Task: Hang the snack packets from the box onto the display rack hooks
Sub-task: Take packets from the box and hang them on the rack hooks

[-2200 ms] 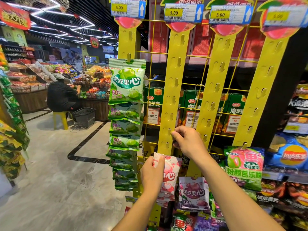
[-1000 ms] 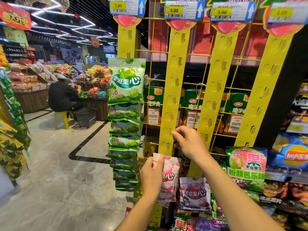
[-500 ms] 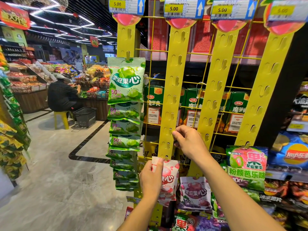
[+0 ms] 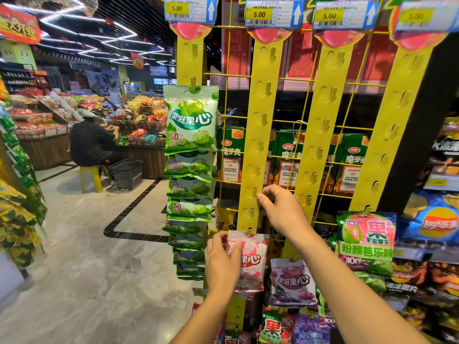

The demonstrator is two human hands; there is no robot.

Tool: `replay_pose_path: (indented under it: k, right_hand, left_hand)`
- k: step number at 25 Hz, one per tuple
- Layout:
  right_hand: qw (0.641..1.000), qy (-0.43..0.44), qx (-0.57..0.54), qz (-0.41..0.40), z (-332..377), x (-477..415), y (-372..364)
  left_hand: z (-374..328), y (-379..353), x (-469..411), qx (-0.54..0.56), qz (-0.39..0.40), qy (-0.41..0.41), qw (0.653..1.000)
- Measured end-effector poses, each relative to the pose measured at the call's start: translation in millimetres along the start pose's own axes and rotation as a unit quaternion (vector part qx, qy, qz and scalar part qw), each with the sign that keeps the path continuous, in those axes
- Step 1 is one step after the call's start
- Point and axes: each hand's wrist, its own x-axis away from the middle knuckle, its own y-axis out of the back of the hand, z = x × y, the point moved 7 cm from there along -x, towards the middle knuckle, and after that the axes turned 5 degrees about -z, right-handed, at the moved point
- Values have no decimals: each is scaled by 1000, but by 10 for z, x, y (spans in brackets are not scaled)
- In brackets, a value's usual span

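My left hand (image 4: 222, 263) grips a pink-and-white snack packet (image 4: 252, 263) by its left edge. The packet's top edge sits at a small hook low on the second yellow hanging strip (image 4: 258, 135). Just above, my right hand (image 4: 280, 207) pinches the right edge of that strip with thumb and fingers. A column of green packets (image 4: 190, 155) fills the first strip. A purple packet (image 4: 291, 281) hangs on the third strip (image 4: 323, 135), and a pink-green packet (image 4: 366, 240) on the fourth. The box is out of view.
A yellow wire grid (image 4: 228, 115) backs the strips, with green cartons (image 4: 232, 155) and price tags (image 4: 273, 13) around it. Chip bags (image 4: 434, 219) fill shelves at right. A person (image 4: 92, 142) sits on a yellow stool beside a black basket (image 4: 126, 173) at left.
The pink packet has risen slightly in my left hand, and its top now meets the hook on the second strip. My right hand keeps its pinch on the strip.
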Motion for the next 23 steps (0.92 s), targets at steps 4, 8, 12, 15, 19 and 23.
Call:
replay_pose_path:
  k: [4,8,12,15,19,23]
  right_hand:
    - [998,-15,67,6,33,192,36]
    - [988,0,151,24,44,476,61]
    - [966,12,256,47,-98,819,86]
    - [942,-3,326,73,-336,1139,141]
    - [923,-34,369,104,-758,1546,287]
    - [912,-72,391,101,-1212,1910,667]
  left_hand:
    - [-86,109,41,-15,38,-22,999]
    - [-166,262,72,-95,85,-65,990]
    - [-183,369,184,-220,120,-141,958]
    - [-170,344,420,-294,156,-183,925]
    - [-309,176,810,-312,190,-234,901]
    - [-560,-196,1261,-327,243,-275,871]
